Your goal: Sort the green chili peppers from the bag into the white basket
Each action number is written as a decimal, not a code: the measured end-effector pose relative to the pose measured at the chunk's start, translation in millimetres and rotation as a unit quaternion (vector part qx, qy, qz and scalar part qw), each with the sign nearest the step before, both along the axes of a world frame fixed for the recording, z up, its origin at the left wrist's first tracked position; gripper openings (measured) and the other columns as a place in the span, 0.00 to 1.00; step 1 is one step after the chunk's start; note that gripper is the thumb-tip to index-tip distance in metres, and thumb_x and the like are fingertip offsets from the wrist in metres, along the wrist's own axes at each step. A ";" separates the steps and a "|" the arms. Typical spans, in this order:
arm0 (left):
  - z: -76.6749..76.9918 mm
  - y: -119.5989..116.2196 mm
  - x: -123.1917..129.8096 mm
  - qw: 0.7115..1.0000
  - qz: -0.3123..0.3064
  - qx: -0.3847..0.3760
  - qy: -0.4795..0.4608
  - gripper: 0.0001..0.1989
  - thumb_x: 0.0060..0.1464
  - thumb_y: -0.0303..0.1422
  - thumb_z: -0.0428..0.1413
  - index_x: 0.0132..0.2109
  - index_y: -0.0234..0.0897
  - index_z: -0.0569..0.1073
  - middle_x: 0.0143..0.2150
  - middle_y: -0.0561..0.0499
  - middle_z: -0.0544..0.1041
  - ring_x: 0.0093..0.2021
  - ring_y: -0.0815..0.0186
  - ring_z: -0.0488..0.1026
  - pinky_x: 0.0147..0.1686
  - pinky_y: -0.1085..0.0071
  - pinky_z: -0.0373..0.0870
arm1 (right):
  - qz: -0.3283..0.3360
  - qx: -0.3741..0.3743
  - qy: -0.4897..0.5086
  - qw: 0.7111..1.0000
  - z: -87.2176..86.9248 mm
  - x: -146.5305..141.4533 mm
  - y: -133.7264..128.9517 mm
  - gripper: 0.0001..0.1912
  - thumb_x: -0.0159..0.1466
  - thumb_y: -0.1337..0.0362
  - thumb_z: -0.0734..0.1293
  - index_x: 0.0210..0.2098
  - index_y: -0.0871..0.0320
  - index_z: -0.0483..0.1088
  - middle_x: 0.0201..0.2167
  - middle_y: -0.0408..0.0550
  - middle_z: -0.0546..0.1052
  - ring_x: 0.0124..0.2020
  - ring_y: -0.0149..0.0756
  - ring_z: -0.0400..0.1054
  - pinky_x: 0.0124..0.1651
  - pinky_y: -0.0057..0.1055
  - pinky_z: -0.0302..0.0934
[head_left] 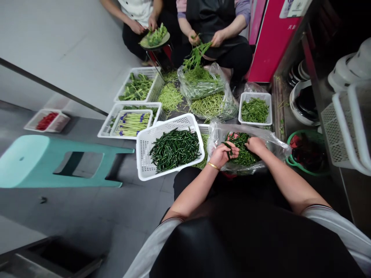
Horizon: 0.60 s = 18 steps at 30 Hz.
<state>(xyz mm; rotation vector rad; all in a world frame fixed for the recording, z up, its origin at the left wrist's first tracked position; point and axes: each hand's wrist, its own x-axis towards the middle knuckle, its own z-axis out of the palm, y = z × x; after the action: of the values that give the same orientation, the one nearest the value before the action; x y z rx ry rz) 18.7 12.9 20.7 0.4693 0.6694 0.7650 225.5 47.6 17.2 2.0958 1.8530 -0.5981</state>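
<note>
A clear plastic bag (pixel 216 135) lies open in front of my knees, with a heap of green chili peppers (pixel 242 157) inside. Over the left part of this heap, my left hand (pixel 224 153) is curled around a few green chilies, palm partly up. My right hand (pixel 255 146) reaches into the bag at the heap's right side, fingers pinched together; what they grip is too small to make out. Left of the bag, a white perforated basket (pixel 142 154) holds a pile of dark green chilies (pixel 175 148), tilted slightly towards me.
Two people sit opposite, their hands (pixel 218 38) handling leafy greens over another plastic bag (pixel 228 104). White baskets (pixel 116 131) of vegetables stand at the left and right. A turquoise stool (pixel 26 158) lies on its side. A green basin (pixel 292 162) and shelving flank my right.
</note>
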 end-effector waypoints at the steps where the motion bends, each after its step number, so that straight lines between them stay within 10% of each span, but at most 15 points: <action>1: -1.3 -0.1 0.3 1.000 0.008 -0.001 0.009 0.11 0.39 0.29 0.60 0.35 0.33 0.72 0.31 0.47 0.78 0.30 0.65 0.75 0.35 0.65 0.74 | -0.004 0.011 0.019 1.000 -2.6 2.4 -4.2 0.19 0.69 0.56 0.60 0.44 0.61 0.78 0.46 0.59 0.79 0.45 0.46 0.73 0.42 0.33 0.62; 9: -10.6 -9.3 27.5 0.989 -0.021 -0.096 0.113 0.21 0.45 0.44 0.69 0.34 0.31 0.73 0.18 0.61 0.60 0.16 0.79 0.53 0.19 0.77 0.54 | 0.058 0.125 0.327 0.935 17.7 1.1 -94.1 0.16 0.66 0.53 0.60 0.29 0.56 0.71 0.30 0.47 0.78 0.33 0.37 0.71 0.38 0.29 0.60; 18: 2.3 -28.5 29.1 0.951 0.114 0.170 0.231 0.13 0.51 0.39 0.64 0.34 0.35 0.72 0.25 0.56 0.70 0.24 0.75 0.63 0.25 0.76 0.60 | -0.103 0.077 0.492 0.861 4.2 -23.5 -83.4 0.24 0.64 0.42 0.59 0.26 0.55 0.65 0.12 0.38 0.62 0.14 0.31 0.57 0.21 0.26 0.52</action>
<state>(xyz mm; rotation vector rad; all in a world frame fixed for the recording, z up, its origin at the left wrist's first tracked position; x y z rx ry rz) 47.8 -15.6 23.0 0.9161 1.0470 1.0071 202.0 -35.8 21.3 2.3001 2.1585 -1.9203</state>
